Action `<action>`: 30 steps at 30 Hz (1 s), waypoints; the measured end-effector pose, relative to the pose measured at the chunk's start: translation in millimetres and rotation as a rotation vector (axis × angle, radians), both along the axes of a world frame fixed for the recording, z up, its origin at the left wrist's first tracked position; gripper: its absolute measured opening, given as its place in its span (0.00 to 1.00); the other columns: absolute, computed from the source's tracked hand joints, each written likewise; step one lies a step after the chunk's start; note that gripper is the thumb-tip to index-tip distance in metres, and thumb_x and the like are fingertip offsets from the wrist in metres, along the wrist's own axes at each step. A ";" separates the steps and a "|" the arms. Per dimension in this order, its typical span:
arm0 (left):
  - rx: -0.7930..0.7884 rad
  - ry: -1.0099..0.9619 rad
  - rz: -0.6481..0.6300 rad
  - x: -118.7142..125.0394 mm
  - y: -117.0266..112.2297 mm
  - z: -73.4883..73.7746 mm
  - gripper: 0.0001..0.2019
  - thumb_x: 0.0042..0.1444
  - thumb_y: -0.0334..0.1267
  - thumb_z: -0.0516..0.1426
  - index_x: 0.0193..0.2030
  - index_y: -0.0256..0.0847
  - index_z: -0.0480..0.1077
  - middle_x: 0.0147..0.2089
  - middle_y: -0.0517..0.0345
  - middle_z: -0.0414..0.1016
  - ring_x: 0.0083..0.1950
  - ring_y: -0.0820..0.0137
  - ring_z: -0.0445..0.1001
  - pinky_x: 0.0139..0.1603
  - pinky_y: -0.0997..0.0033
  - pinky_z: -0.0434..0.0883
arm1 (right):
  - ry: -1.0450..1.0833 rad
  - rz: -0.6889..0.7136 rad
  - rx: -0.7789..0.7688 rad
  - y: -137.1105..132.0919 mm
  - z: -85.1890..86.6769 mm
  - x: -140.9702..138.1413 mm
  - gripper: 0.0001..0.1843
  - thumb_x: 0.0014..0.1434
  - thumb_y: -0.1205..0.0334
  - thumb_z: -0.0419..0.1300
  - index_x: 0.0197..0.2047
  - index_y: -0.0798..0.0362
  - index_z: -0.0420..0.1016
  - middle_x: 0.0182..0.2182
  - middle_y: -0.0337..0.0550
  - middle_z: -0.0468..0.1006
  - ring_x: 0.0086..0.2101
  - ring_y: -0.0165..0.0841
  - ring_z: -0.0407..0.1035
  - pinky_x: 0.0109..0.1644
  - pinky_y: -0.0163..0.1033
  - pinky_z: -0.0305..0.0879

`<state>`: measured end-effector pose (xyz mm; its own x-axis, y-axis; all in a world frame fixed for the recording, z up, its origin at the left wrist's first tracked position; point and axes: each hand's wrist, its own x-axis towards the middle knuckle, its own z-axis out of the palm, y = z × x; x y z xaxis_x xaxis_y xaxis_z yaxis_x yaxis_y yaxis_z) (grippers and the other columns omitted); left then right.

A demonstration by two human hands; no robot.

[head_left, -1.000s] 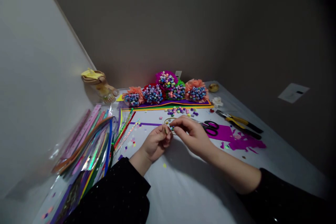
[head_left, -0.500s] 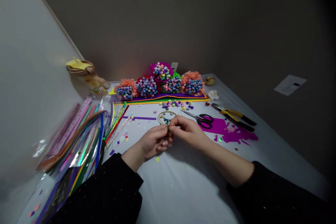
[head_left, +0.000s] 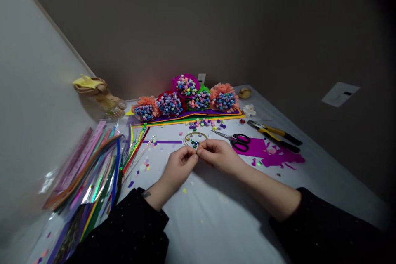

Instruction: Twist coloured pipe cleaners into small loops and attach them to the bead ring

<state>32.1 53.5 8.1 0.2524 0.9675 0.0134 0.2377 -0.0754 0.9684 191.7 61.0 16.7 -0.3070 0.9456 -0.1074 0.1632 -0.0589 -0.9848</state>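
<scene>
My left hand (head_left: 179, 165) and my right hand (head_left: 218, 156) meet over the middle of the table, thumbs and index fingertips pinched together. Between the tips there is at most a tiny greenish bit, too small and covered to name. Just beyond the fingers lies a thin gold-coloured ring (head_left: 196, 133) with several small shiny folded paper stars (head_left: 194, 143) inside it. More paper stars (head_left: 206, 123), purple, pink and white, are scattered behind the ring. Black-handled scissors (head_left: 239, 142) lie to the right of my right hand, partly on magenta paper (head_left: 250, 151).
Yellow-and-black pliers (head_left: 275, 134) lie at right. Paper-star bouquets (head_left: 170, 103) and coloured sheets (head_left: 185, 120) line the back. Packs of paper strips (head_left: 89, 173) fill the left side, near a purple strip (head_left: 163, 142). A tan foot-shaped object (head_left: 105, 97) stands at back left.
My left hand has turned over, from palm and fingers showing to its back up, with thumb and index now pinching. My right hand stays pinched. The view has shifted slightly.
</scene>
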 end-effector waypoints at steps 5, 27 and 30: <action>-0.009 -0.070 0.094 -0.4 0.7 -3.0 0.07 0.51 0.38 0.54 0.26 0.39 0.65 0.23 0.65 0.64 0.26 0.74 0.62 0.28 0.75 0.61 | 0.165 -0.063 -0.114 1.4 -0.9 -2.7 0.13 0.50 0.53 0.58 0.31 0.56 0.70 0.21 0.36 0.71 0.19 0.25 0.63 0.21 0.31 0.58; -0.053 -0.008 -0.027 1.7 -3.2 -0.2 0.08 0.51 0.37 0.54 0.24 0.37 0.67 0.21 0.64 0.64 0.23 0.76 0.60 0.25 0.77 0.60 | -0.089 -0.021 0.107 -14.3 -5.7 1.8 0.05 0.52 0.63 0.52 0.26 0.53 0.64 0.21 0.33 0.63 0.24 0.26 0.56 0.28 0.32 0.53; -0.095 -0.025 -0.006 1.0 -4.1 1.9 0.09 0.50 0.38 0.54 0.23 0.38 0.69 0.17 0.66 0.61 0.20 0.77 0.58 0.22 0.77 0.57 | -0.055 -0.052 0.143 -16.4 -7.3 1.0 0.04 0.53 0.63 0.53 0.28 0.53 0.64 0.23 0.33 0.65 0.25 0.26 0.58 0.29 0.32 0.56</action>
<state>33.1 49.4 10.0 0.2589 0.9632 -0.0720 0.2135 0.0156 0.9768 192.7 44.6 9.4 -0.2550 0.9668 0.0139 0.2174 0.0713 -0.9735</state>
